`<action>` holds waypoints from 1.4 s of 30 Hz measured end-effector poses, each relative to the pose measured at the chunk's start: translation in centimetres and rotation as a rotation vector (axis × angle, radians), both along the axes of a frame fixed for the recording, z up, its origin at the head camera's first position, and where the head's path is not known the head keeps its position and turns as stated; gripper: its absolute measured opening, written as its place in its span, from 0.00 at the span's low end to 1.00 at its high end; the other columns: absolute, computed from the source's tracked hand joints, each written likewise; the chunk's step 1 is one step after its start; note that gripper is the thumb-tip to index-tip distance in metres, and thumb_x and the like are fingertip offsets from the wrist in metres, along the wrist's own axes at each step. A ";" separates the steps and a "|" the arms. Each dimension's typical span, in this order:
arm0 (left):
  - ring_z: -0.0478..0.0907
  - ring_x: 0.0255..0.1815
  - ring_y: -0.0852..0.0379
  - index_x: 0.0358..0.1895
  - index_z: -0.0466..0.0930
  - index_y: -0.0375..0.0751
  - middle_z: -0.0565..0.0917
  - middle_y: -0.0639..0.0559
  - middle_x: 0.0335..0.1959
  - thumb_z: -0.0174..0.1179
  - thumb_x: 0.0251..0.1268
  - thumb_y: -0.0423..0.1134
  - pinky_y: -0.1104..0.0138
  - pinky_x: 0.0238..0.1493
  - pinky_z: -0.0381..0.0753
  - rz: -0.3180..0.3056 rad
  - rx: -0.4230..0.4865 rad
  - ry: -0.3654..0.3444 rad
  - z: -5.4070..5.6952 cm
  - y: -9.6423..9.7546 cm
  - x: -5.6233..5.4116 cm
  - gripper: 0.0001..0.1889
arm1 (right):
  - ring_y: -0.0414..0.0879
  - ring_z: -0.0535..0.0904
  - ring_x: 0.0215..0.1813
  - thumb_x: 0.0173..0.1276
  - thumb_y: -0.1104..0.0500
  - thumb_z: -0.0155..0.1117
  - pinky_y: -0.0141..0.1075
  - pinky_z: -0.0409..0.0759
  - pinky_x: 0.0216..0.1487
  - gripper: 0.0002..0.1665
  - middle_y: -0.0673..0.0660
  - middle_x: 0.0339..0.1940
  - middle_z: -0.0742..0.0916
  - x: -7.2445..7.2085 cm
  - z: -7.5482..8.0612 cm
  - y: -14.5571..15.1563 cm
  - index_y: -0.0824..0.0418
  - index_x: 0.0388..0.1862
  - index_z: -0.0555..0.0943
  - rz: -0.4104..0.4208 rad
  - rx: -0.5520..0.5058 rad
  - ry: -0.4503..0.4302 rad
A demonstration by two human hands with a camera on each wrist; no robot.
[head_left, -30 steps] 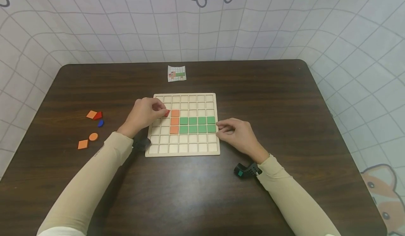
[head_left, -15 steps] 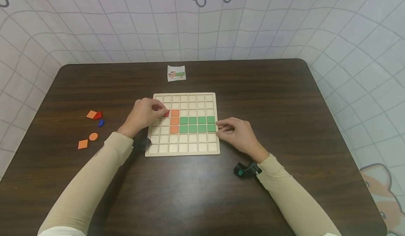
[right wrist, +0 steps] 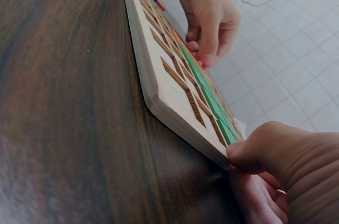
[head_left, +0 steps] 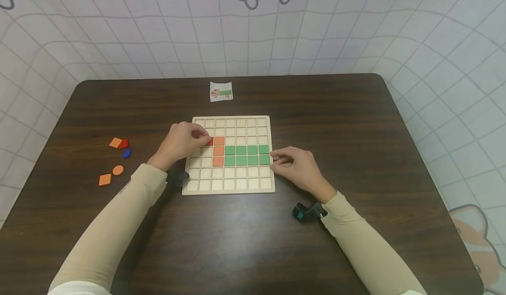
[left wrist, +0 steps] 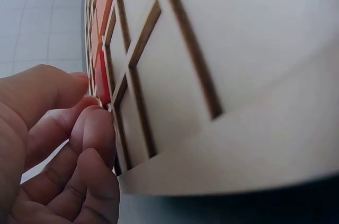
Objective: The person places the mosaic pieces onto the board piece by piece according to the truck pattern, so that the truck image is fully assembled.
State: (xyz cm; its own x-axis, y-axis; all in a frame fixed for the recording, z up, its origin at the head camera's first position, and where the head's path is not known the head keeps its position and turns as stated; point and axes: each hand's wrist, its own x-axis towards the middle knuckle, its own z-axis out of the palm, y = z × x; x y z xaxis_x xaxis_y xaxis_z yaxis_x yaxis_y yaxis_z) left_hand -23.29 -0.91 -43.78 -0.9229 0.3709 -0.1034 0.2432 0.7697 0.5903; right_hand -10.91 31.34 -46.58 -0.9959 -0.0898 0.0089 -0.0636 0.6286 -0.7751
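Observation:
A pale wooden grid board (head_left: 228, 190) lies on the dark table. Several green square tiles (head_left: 241, 155) fill two rows of its cells, and a column of three orange square tiles (head_left: 218, 151) stands left of them. My left hand (head_left: 179, 141) reaches over the board's left side and pinches a red square tile (left wrist: 103, 78) with thumb and fingertips. That tile sits in the cell left of the top orange one, partly covered by the fingers. At the board's right edge my right hand (head_left: 296, 165) grips the rim, thumb (right wrist: 246, 152) on the edge and fingers lower down.
Left of the board lie loose pieces: an orange square (head_left: 115, 143) touching a red one (head_left: 124, 143), a blue piece (head_left: 126, 153), an orange disc (head_left: 118, 170) and another orange square (head_left: 104, 180). A small printed pattern card (head_left: 221, 92) lies behind the board.
The red tile, tilted in the left fingers a second ago, now lies flatter in its cell beside the top orange tile. The left hand has barely shifted, and the right hand keeps its place.

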 end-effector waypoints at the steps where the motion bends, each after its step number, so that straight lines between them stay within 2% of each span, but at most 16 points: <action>1: 0.81 0.43 0.50 0.44 0.91 0.43 0.91 0.48 0.40 0.65 0.70 0.45 0.59 0.46 0.79 -0.001 0.003 0.000 0.1 -0.1 0.0 0.11 | 0.42 0.91 0.42 0.65 0.56 0.71 0.36 0.89 0.47 0.18 0.52 0.43 0.91 0.0 0.0 -0.1 0.55 0.55 0.89 -0.002 0.001 -0.002; 8: 0.84 0.44 0.49 0.47 0.90 0.42 0.92 0.46 0.43 0.61 0.72 0.47 0.53 0.49 0.84 -0.003 0.013 0.034 0.7 -1.3 -0.1 0.14 | 0.42 0.91 0.43 0.66 0.55 0.71 0.38 0.89 0.48 0.19 0.52 0.44 0.91 -0.1 0.1 -0.2 0.54 0.55 0.89 0.001 0.000 -0.012; 15: 0.85 0.45 0.47 0.49 0.89 0.40 0.91 0.42 0.46 0.57 0.75 0.48 0.50 0.49 0.86 0.011 0.009 0.072 0.9 -3.6 -0.4 0.17 | 0.42 0.91 0.42 0.66 0.55 0.70 0.37 0.89 0.47 0.19 0.52 0.45 0.92 0.0 0.1 -0.2 0.55 0.55 0.89 -0.011 0.026 -0.005; 20: 0.85 0.50 0.44 0.52 0.88 0.41 0.90 0.41 0.49 0.56 0.76 0.49 0.46 0.54 0.84 0.014 0.002 0.066 1.1 -5.8 -0.3 0.17 | 0.42 0.91 0.42 0.65 0.55 0.71 0.37 0.89 0.46 0.18 0.52 0.43 0.92 -0.1 0.1 -0.3 0.55 0.54 0.89 -0.020 0.027 -0.007; 28: 0.85 0.51 0.43 0.54 0.86 0.42 0.89 0.41 0.50 0.55 0.77 0.49 0.45 0.53 0.82 0.019 -0.027 0.084 1.3 -9.6 -0.2 0.17 | 0.42 0.90 0.42 0.66 0.54 0.71 0.39 0.89 0.48 0.19 0.51 0.44 0.92 0.1 0.0 -0.3 0.53 0.55 0.89 -0.023 0.042 -0.029; 31: 0.85 0.47 0.43 0.53 0.86 0.42 0.89 0.40 0.49 0.55 0.77 0.49 0.46 0.50 0.82 0.036 -0.063 0.130 1.4 -11.3 -0.1 0.17 | 0.41 0.90 0.42 0.66 0.53 0.71 0.38 0.88 0.47 0.19 0.50 0.43 0.92 0.2 0.1 -0.3 0.52 0.55 0.89 -0.022 0.034 -0.035; 34: 0.83 0.41 0.46 0.53 0.87 0.41 0.90 0.40 0.47 0.55 0.77 0.48 0.53 0.42 0.81 0.055 -0.089 0.175 1.3 -13.0 -0.1 0.18 | 0.40 0.90 0.41 0.66 0.53 0.71 0.37 0.88 0.46 0.18 0.50 0.42 0.92 0.3 0.1 -0.2 0.52 0.54 0.89 -0.026 0.031 -0.033; 38: 0.82 0.36 0.48 0.52 0.87 0.40 0.90 0.40 0.44 0.55 0.77 0.49 0.60 0.36 0.77 0.090 -0.104 0.190 1.0 -15.3 -0.3 0.18 | 0.39 0.89 0.40 0.65 0.53 0.71 0.35 0.88 0.45 0.18 0.49 0.42 0.92 0.3 0.1 -0.2 0.51 0.54 0.89 -0.029 0.037 -0.024; 42: 0.85 0.41 0.42 0.52 0.86 0.38 0.90 0.37 0.44 0.54 0.77 0.49 0.50 0.41 0.82 0.122 -0.128 0.170 0.7 -16.9 -0.4 0.19 | 0.39 0.89 0.40 0.65 0.54 0.72 0.32 0.87 0.44 0.17 0.49 0.41 0.92 0.2 0.1 -0.3 0.52 0.54 0.89 -0.026 0.046 -0.009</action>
